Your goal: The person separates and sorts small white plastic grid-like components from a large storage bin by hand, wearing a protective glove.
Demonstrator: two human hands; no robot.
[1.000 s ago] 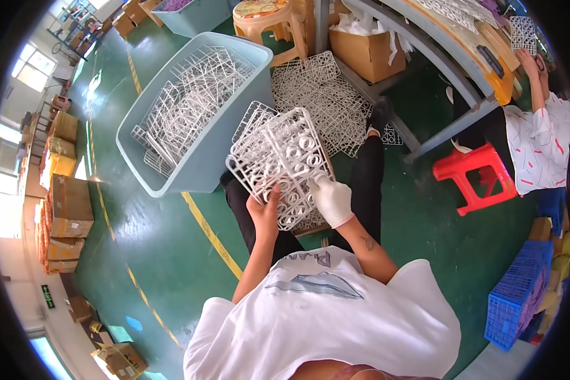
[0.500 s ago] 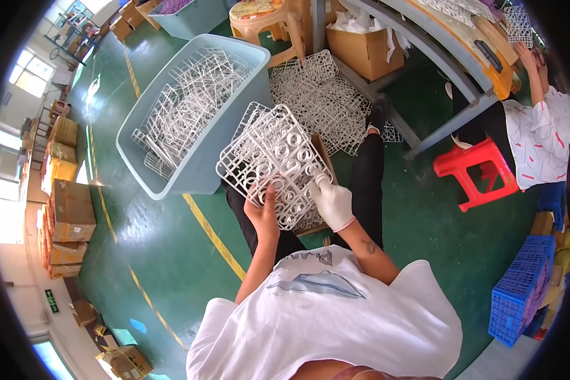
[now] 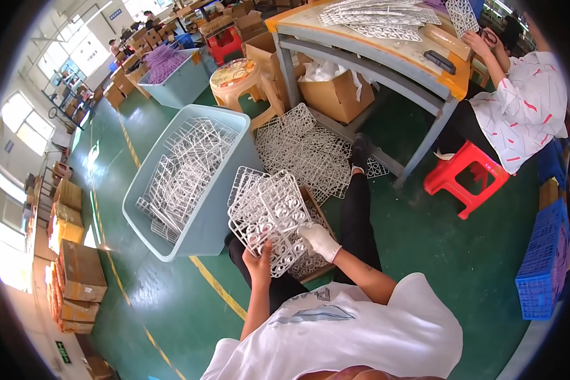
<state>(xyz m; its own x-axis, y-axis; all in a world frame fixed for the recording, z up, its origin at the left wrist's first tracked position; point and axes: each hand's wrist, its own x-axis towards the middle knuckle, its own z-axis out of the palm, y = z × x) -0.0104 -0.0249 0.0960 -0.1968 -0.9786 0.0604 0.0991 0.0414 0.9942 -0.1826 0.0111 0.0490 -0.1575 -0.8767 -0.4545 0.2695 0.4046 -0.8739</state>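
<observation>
A small stack of white plastic moulded frames, a lattice with many rings, is held tilted over my lap. My bare left hand grips its lower edge, thumb on top. At the right edge, my right hand, in a white glove, has its fingers closed on the frames; the fingertips are partly hidden. Under the stack, between my legs, stands an open cardboard box with more white pieces inside, mostly covered by the frames.
To the left stands a light-blue bin full of white lattice runners. More flat frames are piled on the floor ahead. A workbench is at the upper right. A person works there beside a red stool.
The view has tilted upward, showing more of the bench and room. Both hands keep their hold on the frames, with only slight movement between them.
</observation>
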